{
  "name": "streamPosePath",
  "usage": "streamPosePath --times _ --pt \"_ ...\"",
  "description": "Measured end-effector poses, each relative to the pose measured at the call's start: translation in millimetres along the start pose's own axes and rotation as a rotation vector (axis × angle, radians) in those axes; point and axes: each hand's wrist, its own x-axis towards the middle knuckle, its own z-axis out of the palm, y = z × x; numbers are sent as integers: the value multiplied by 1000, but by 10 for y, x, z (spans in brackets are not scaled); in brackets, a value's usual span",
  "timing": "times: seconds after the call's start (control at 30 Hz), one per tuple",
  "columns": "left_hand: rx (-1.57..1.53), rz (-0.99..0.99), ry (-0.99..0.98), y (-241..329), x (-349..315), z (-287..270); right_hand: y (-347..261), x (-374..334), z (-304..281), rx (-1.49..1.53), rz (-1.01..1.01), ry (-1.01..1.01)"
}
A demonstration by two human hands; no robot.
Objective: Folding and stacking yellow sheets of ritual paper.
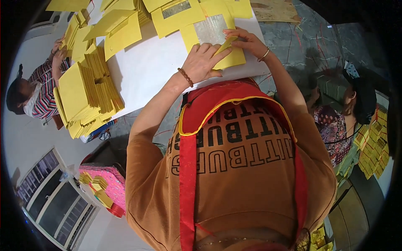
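In front of me at the table's near edge lies a yellow paper sheet [234, 60] with a silvery rectangle in its middle. Part of the sheet is turned up in a fold between my hands. My left hand [202, 62] lies over the paper's left side, fingers stretched and apart, pressing near the fold. On the other side, my right hand [248, 42] pinches the folded edge between thumb and fingers. Another yellow sheet with a silvery rectangle [176, 10] lies just beyond, partly overlapped. The underside of the fold is hidden.
A tall stack of folded yellow papers [94, 85] stands at the white table's [140, 62] left edge, with more sheets behind it. One person [44, 90] handles yellow paper at the left; another person [339, 121] sits at the right near bundled yellow papers [374, 146].
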Motion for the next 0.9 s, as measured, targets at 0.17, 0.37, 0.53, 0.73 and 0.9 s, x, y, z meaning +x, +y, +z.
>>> streamPosePath --times 0.17,0.37,0.53,0.73,0.9 --pt "33 -7 -53 -21 -6 -7 3 -1 5 11 10 5" --pt "-107 -11 -167 -177 -9 -52 -64 -14 28 21 180 35" --pt "-1 2 -77 -24 -12 -11 -22 9 -5 -5 88 -5" --pt "-10 32 -37 -90 -7 -14 53 5 -35 -8 12 -23" --pt "-149 9 -95 -147 22 -88 32 -9 -29 6 80 8"
